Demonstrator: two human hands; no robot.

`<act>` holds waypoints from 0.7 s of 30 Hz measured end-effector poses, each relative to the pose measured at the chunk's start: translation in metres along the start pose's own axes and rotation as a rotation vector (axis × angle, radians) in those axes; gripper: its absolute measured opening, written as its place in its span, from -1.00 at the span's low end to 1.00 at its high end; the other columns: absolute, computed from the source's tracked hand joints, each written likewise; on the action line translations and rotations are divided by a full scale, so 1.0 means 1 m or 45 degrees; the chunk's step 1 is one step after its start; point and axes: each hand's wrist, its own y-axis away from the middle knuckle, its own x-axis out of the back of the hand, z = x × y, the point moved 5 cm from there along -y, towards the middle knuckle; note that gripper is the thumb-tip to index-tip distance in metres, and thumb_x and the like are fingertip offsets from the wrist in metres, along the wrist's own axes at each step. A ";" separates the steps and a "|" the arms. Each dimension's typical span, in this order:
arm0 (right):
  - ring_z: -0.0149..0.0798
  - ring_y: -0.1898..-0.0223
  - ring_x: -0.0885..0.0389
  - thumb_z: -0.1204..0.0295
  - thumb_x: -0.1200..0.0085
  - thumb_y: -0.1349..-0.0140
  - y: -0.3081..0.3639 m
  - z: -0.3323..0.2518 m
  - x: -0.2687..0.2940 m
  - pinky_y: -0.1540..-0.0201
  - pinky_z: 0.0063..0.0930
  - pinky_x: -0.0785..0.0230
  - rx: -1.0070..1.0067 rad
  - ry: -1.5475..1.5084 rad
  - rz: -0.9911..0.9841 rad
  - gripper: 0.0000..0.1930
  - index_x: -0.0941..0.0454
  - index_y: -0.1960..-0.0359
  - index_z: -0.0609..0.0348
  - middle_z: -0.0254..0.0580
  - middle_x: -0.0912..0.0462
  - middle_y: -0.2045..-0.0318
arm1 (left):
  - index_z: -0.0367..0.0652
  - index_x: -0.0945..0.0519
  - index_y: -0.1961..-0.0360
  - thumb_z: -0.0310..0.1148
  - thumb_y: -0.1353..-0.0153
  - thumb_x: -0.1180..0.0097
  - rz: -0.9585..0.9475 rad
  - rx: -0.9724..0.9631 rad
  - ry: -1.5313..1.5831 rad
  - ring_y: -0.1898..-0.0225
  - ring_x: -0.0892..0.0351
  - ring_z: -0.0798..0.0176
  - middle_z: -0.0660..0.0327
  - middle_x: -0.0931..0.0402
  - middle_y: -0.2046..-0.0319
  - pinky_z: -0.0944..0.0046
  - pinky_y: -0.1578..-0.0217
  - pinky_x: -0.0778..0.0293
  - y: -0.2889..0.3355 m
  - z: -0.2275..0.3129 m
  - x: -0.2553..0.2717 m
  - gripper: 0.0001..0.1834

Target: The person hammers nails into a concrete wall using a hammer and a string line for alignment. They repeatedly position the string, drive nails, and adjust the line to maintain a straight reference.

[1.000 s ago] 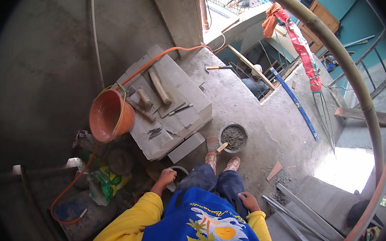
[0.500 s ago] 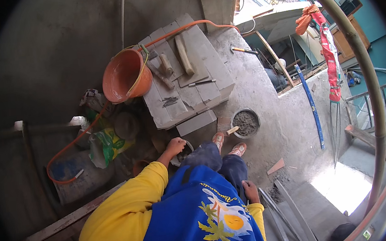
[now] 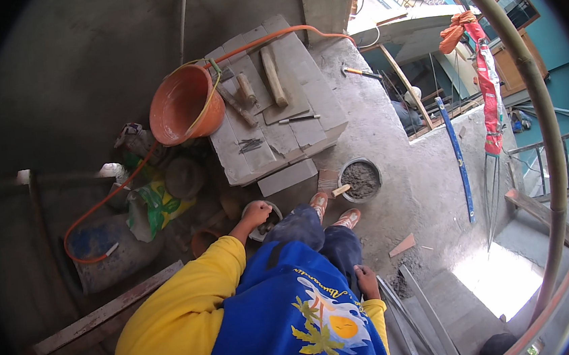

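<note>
My left hand [image 3: 256, 213] is closed, knuckles up, over the rim of a pale bucket [image 3: 276, 216] beside my left leg. Whatever those fingers grip is hidden beneath them; dark contents show inside the bucket. Low by my right thigh is my right hand [image 3: 367, 282], its fingers mostly out of sight against the dark trousers. Ahead of my feet stands a round container [image 3: 378, 181] of wet grey mortar, with a wooden-handled tool [image 3: 341, 191] at its left edge.
A stack of grey blocks [image 3: 307, 131] carries an orange bucket [image 3: 176, 99], wooden pieces [image 3: 273, 77] and nails [image 3: 250, 144]. An orange hose [image 3: 265, 38] crosses it. A hammer [image 3: 360, 73] and a blue level [image 3: 455, 156] lie right, near a floor opening with a person [image 3: 408, 106] below.
The view has shifted slightly, so the surroundings sit a little differently. My left hand stays over the pale bucket and my right hand stays by my thigh.
</note>
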 end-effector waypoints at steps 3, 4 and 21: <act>-0.18 0.00 -0.71 0.15 -0.18 -0.41 0.000 0.000 -0.003 -0.14 -0.34 -0.45 -0.032 -0.008 -0.011 -0.55 -0.69 -0.06 0.32 0.02 -0.78 0.07 | -0.23 -0.65 0.26 -0.22 -0.35 -0.22 -0.016 0.000 0.000 0.49 -0.59 0.33 0.23 -0.63 0.47 0.25 0.41 -0.52 0.000 0.000 0.000 -0.74; -0.18 0.00 -0.71 0.14 -0.18 -0.41 0.000 0.000 -0.004 -0.14 -0.34 -0.45 -0.028 -0.006 -0.011 -0.55 -0.69 -0.06 0.32 0.02 -0.78 0.07 | -0.23 -0.65 0.27 -0.21 -0.35 -0.22 -0.014 -0.005 -0.002 0.50 -0.59 0.33 0.23 -0.63 0.47 0.25 0.41 -0.51 -0.001 0.000 0.001 -0.74; -0.17 0.02 -0.70 0.12 -0.17 -0.41 -0.012 -0.007 -0.001 -0.11 -0.30 -0.46 0.018 0.090 -0.034 -0.53 -0.70 -0.02 0.37 0.05 -0.77 0.09 | -0.23 -0.66 0.28 -0.21 -0.33 -0.24 0.024 -0.009 0.094 0.53 -0.57 0.33 0.23 -0.62 0.50 0.23 0.44 -0.50 -0.014 -0.003 0.009 -0.74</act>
